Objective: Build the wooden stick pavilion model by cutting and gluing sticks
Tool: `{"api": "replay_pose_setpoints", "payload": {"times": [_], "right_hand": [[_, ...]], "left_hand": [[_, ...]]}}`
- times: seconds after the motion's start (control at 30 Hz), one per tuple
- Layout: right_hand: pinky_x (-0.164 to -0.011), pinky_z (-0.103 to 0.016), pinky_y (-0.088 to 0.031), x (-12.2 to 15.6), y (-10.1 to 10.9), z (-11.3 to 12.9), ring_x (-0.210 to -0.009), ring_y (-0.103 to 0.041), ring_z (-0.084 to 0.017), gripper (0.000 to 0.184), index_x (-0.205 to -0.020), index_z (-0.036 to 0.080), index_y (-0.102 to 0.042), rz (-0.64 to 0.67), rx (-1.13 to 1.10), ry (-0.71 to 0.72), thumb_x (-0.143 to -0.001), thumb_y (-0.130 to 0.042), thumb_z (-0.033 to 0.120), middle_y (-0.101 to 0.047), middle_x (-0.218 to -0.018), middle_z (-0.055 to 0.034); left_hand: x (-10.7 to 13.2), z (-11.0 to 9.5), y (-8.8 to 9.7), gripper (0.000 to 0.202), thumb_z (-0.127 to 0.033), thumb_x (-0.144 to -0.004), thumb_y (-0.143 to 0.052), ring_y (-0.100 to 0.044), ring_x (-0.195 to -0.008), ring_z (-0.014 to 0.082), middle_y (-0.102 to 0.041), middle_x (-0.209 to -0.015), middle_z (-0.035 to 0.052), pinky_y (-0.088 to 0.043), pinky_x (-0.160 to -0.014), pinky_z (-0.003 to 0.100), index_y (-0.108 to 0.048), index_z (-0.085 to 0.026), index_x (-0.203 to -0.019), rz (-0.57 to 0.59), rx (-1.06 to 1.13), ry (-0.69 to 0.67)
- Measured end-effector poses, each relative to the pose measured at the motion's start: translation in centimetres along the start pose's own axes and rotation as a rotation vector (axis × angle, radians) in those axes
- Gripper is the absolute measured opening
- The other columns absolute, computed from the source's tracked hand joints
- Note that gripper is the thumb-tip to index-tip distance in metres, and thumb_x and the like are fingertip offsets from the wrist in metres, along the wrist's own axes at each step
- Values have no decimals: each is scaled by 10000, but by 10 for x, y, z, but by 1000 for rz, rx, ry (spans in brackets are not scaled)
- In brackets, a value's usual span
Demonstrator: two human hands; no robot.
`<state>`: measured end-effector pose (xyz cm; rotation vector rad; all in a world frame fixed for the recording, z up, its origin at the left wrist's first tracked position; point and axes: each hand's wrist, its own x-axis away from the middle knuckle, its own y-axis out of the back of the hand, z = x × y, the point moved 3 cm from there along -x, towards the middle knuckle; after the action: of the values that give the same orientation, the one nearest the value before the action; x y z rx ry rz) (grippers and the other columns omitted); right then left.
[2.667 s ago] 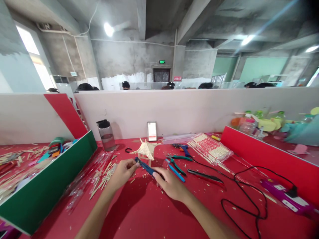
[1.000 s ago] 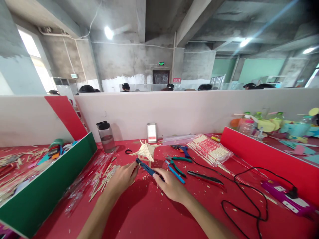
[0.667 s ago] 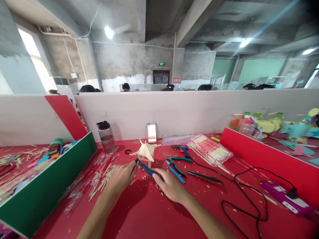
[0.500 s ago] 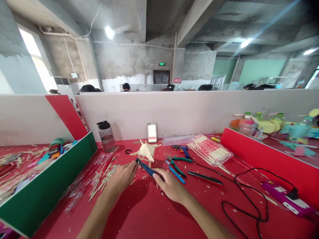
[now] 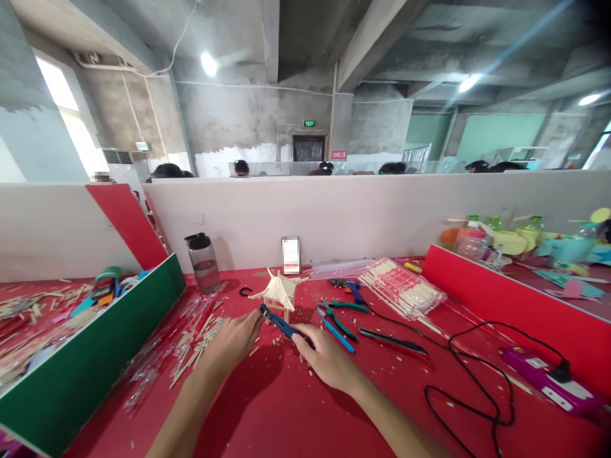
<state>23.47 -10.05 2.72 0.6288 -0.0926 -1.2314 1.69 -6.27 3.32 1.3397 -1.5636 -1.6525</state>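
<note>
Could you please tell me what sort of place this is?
Probably a shared craft workroom, though I cannot be certain: a small stick-built model and green-handled pliers sit on a red table, and people's heads show beyond the white partition.

The left forearm (image 5: 186,407) is slanting from the lower left toward the centre; the left hand (image 5: 236,338) is showing its back. From the lower right, the right forearm (image 5: 379,404) is angling inward; the right hand (image 5: 324,357) is gripping, thumb (image 5: 303,346) lying forward.
</note>
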Motion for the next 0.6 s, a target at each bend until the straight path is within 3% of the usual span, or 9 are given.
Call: {"api": "replay_pose_setpoints", "payload": {"times": [0.4,0.6], "right_hand": [[-728,-272,-473,0,-4,-2,-778,-621,-175,393,-1198,193,-636,-7,-24,-13,-994,-413,443,-670,-913,-53],[-676,-261,-468,0,-10,-2,-736,-612,-172,405,-1199,200,-613,9,-94,-52,-999,-381,464,-636,-818,-29]], "left_hand": [[1,-2,3,244,-275,-990,-369,-668,-669,184,-720,-827,57,-338,-571,252,-600,-214,-941,-34,-2,0],[1,-8,6,244,-275,-981,-382,-626,-624,149,-687,-766,32,-319,-574,247,-584,-215,-856,-135,4,-7]]}}
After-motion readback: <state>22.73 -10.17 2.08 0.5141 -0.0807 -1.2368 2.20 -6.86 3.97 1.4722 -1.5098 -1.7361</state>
